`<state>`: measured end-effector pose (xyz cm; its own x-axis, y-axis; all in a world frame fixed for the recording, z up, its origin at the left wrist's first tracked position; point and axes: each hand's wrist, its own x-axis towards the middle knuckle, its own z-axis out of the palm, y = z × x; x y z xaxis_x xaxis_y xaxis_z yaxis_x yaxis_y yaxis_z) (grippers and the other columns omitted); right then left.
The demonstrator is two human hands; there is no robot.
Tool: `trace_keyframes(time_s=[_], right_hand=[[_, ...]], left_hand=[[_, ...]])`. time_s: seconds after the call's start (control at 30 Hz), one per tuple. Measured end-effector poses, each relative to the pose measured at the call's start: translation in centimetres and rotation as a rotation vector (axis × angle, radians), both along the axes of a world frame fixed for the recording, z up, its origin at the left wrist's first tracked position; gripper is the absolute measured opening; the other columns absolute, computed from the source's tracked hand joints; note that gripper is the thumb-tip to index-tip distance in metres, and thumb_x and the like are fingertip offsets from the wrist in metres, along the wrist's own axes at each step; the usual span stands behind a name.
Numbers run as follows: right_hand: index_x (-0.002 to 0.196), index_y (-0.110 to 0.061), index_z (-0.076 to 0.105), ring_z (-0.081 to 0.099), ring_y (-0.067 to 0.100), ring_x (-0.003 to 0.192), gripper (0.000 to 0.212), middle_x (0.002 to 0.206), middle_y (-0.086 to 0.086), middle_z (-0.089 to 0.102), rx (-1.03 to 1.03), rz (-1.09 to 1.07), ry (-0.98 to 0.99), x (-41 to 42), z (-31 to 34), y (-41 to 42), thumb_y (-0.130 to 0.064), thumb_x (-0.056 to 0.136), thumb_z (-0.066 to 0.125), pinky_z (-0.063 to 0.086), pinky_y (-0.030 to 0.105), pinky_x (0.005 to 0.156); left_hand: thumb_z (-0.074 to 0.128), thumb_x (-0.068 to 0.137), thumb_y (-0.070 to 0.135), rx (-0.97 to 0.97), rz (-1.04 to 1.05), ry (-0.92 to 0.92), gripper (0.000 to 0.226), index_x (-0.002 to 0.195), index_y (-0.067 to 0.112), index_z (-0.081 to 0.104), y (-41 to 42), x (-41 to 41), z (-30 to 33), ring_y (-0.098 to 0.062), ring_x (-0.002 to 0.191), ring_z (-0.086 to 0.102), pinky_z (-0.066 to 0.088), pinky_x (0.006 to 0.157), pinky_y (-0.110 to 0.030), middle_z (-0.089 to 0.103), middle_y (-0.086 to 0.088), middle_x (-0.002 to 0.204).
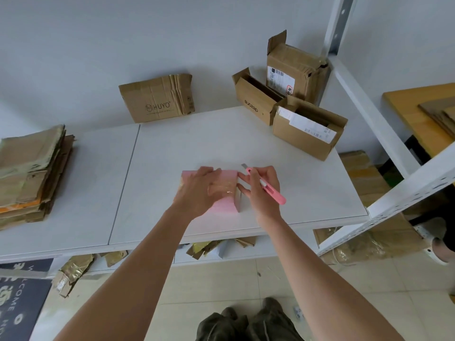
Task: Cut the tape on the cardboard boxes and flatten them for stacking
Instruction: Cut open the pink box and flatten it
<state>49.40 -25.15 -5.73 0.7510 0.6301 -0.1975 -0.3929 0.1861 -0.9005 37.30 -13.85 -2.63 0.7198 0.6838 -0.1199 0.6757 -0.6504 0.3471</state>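
Observation:
A small pink box [227, 177] with clear tape across its top stands on the white table [172, 148], near the front edge. My left hand [197, 188] lies flat on the box top with fingers spread. My right hand [261, 190] grips a pink utility knife [267, 187] with its blade out, pointing away from me; its fingertips touch the box's right side.
Three opened cardboard boxes [307, 130] stand at the back right. A flattened HUYO box [157, 99] leans on the wall. A stack of flattened cardboard [32, 173] lies at the left. A white metal shelf frame [384, 134] rises at the right. Tape scraps [71, 271] litter the floor.

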Motion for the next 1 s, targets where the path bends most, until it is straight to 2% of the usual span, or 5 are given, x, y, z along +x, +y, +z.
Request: trace_keyframes(time_s=[0.1,0.27,0.4,0.67,1.0], right_hand=[[0.094,-0.009,0.048,0.071,0.021,0.103,0.01,0.114,0.016,0.066,-0.006,-0.005,-0.027,-0.3,-0.7,-0.5,-0.013,0.101,0.053,0.061,0.043,0.08],[0.091,-0.011,0.05,0.071,0.021,0.103,0.011,0.099,0.003,0.071,-0.005,0.005,-0.02,-1.6,-2.1,-1.9,-0.014,0.1,0.057,0.06,0.04,0.081],[0.089,-0.011,0.051,0.071,0.025,0.101,0.012,0.093,0.007,0.069,-0.032,0.004,-0.028,-2.4,-2.3,-1.7,-0.014,0.099,0.057,0.058,0.049,0.086],[0.089,-0.015,0.054,0.067,0.038,0.099,0.011,0.097,0.022,0.066,-0.101,-0.065,-0.094,-2.5,-1.9,-1.2,-0.019,0.098,0.059,0.052,0.064,0.084],[0.085,-0.011,0.053,0.07,0.032,0.096,0.015,0.089,0.009,0.071,-0.109,-0.056,0.0,-2.6,-1.9,-1.1,-0.016,0.098,0.06,0.055,0.057,0.088]], left_hand=[[0.077,0.082,0.035,-0.241,0.036,-0.084,0.07,0.144,0.021,0.049,0.8,-0.4,-1.1,-0.019,0.141,0.034,0.027,0.116,-0.031,0.038,0.004,0.153],[0.081,0.076,0.042,-0.277,0.02,0.007,0.084,0.148,0.028,0.041,2.0,0.1,-1.2,-0.019,0.149,0.017,0.021,0.12,-0.046,0.028,0.008,0.159],[0.088,0.068,0.019,-0.391,-0.015,-0.032,0.098,0.151,0.02,0.036,2.3,-0.4,-1.0,-0.015,0.151,0.009,0.017,0.122,-0.044,0.022,0.007,0.161],[0.088,0.067,0.01,-0.434,0.026,-0.128,0.092,0.147,0.019,0.042,2.1,-0.7,-1.2,-0.01,0.15,0.01,0.018,0.122,-0.041,0.029,0.009,0.158],[0.087,0.069,0.01,-0.406,0.017,-0.134,0.089,0.147,0.017,0.044,2.4,-0.7,-1.6,-0.011,0.15,0.012,0.019,0.122,-0.039,0.031,0.008,0.157]])
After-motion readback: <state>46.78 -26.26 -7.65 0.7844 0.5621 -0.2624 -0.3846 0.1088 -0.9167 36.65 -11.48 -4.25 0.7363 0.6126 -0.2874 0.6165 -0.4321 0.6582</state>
